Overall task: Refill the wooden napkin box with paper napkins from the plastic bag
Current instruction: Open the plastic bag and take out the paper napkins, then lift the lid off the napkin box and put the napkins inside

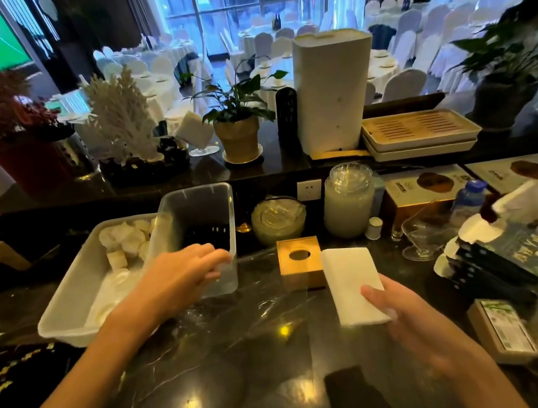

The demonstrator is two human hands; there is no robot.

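Observation:
A small wooden napkin box (300, 262) with a round hole in its top stands on the dark marble counter, centre. My right hand (410, 315) holds a white stack of paper napkins (352, 283) just right of the box, the stack's far end overlapping the box's right side. My left hand (181, 275) reaches to the clear plastic bin (201, 212), fingers curled over its near right rim. No plastic bag is clearly identifiable.
A white tray (71, 313) with white items sits left of the bin. Glass jars (348, 200), a lidded bowl (278, 218), a water bottle (468, 199) and stacked packets (492, 264) crowd the back and right. A dark flat object (355, 396) lies near the front edge.

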